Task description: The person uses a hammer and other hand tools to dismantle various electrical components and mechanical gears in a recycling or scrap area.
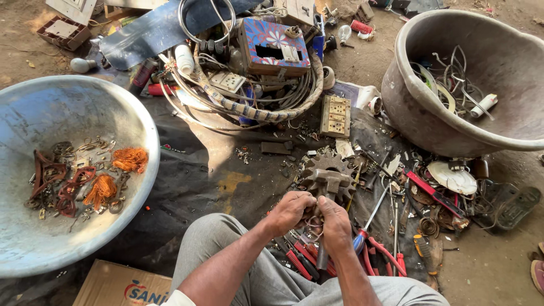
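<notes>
My left hand and my right hand are pressed together just below a rusty toothed gear wheel on the dark ground sheet. Both hands close around a small object between them; it is mostly hidden by my fingers and I cannot tell what it is. A grey tool handle sticks down from under my right hand. Red-handled pliers and screwdrivers lie just beneath my hands, by my knees in grey trousers.
A wide metal bowl at left holds orange copper wire and scrap bits. A large grey tub at upper right holds wires. Cables, switch plates and a painted box lie ahead. A cardboard box sits lower left.
</notes>
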